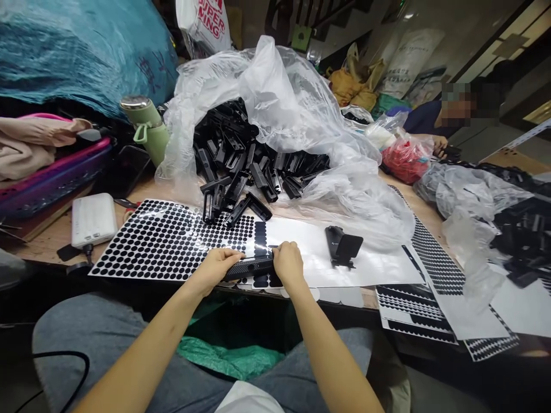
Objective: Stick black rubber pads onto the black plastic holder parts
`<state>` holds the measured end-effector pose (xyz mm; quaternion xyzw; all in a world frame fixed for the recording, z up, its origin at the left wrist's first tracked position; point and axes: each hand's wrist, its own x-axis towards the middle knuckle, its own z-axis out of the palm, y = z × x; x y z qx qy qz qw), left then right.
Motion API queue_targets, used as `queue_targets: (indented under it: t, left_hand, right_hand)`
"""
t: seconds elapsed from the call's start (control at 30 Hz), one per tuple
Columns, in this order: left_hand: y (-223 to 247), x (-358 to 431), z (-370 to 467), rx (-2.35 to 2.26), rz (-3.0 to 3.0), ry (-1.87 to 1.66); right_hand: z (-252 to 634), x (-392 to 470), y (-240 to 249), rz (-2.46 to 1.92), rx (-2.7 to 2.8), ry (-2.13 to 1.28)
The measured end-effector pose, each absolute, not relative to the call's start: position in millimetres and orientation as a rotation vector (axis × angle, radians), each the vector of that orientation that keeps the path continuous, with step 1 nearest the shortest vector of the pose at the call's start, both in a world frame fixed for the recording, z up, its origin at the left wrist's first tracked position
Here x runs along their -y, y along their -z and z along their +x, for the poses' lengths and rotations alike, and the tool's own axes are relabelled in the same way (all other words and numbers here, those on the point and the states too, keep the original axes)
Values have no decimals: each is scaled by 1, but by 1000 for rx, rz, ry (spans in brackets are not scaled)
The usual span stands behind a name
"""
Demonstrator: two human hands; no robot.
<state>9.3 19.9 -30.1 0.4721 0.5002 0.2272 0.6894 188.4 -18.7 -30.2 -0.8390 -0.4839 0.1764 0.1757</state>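
On the surface [43, 248], a clear plastic bag [293, 103] gaped toward the person, black parts [232, 152] filling its mouth. A purple basket [55, 172] held beige cloth [30, 143]; a white bag [202, 26] showed red letters, "UPER" legible. The left hand [219, 267] and right hand [287, 264] gripped opposite ends of a black piece [250, 268] above a dotted sheet's [150, 241] near edge, its long axis running left-right, left end slightly nearer the person.

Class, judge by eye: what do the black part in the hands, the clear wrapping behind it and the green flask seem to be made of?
Black part: probably plastic, with a fine textured pattern.
Clear wrapping: likely thin plastic film, crinkled, glossy and translucent.
Green flask: possibly coated metal, smooth-looking; its silvery lid top suggests steel.
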Motion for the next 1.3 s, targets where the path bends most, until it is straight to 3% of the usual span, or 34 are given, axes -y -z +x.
queue_targets:
  t: [0.4,0.73,1.3]
  left_hand:
    - [29,-20,13,-1149,1161,-483]
    - [31,-21,14,-1156,1150,-471]
    - [30,-20,15,-1170,1182,-476]
  right_hand:
    - [188,28,27,-2100,1183,-502]
    - [196,61,41,-1668,865,-1145]
    - [187,61,35,-1820,1006,-942]
